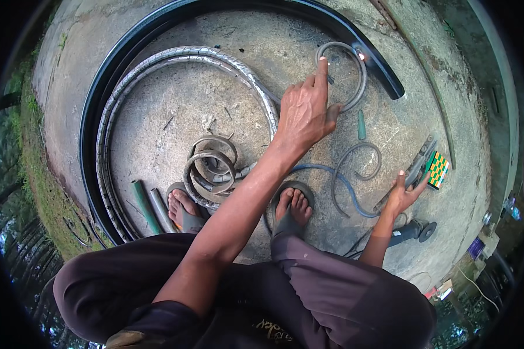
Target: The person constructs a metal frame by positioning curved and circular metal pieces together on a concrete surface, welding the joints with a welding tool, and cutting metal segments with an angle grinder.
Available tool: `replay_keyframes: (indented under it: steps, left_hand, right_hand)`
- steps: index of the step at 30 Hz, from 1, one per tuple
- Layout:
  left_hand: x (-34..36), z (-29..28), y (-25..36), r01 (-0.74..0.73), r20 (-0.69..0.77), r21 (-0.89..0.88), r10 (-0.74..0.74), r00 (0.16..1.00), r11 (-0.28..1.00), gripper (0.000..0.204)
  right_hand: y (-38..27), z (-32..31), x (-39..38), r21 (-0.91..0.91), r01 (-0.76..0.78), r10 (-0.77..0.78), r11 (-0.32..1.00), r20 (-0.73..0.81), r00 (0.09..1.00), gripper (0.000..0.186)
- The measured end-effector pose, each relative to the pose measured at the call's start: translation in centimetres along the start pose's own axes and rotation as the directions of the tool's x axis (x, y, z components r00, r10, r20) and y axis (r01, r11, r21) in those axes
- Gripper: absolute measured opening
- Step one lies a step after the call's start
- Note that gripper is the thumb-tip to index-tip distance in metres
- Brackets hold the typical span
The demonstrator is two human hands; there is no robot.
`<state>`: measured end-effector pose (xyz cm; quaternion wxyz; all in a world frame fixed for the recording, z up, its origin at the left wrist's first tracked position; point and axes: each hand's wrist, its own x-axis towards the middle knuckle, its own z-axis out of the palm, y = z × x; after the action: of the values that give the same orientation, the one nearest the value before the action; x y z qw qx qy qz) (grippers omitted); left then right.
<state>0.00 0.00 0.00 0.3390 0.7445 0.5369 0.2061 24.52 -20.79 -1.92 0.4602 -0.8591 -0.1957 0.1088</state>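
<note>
My left hand (306, 110) reaches forward and grips the near-left side of a grey ring of tubing (362, 82). Its index finger stretches along the ring while the other fingers curl, partly hidden beneath the hand. On the right, my right hand (403, 196) has its thumb and fingers apart. Beside it lie a long dark metal tool (417, 167), whose kind is unclear, and a green-and-yellow checkered block (439, 170) near the fingertips. A green tapered piece (361, 124) lies on the concrete below the ring.
A large black curved channel (90, 110) arcs around a silver-wrapped hose coil (102, 145). Smaller grey coils (191, 168) lie near my feet, with a green tube (144, 206) at left. A blue hose (350, 189) and an angle grinder (410, 231) are on the right.
</note>
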Motion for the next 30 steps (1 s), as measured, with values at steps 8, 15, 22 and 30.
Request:
replay_keyframes:
  steps: [8, 15, 22, 30]
  left_hand:
    - [3.2, -11.1, 2.1, -0.374, -0.039, 0.287, 0.401, 0.915, 0.882, 0.037]
    - [-0.9, -24.8, -2.0, -0.603, 0.677, 0.613, 0.055, 0.734, 0.510, 0.047]
    - [-10.1, -28.0, -5.5, -0.119, 0.570, 0.534, -0.252, 0.782, 0.837, 0.072]
    - [-14.5, -16.3, -12.9, -0.083, 0.310, 0.293, -0.013, 0.950, 0.952, 0.068]
  right_hand:
    - [6.2, -1.8, 1.0, -0.574, 0.267, -0.301, 0.774, 0.037, 0.953, 0.065]
    - [-1.0, -1.5, -0.6, -0.654, 0.534, -0.544, 0.535, 0.217, 0.810, 0.055]
    - [-9.9, 7.3, -7.1, -0.146, 0.566, -0.387, 0.811, 0.591, 0.707, 0.030]
    - [-10.3, 14.0, -14.4, -0.092, 0.531, -0.227, 0.842, 0.833, 0.504, 0.058]
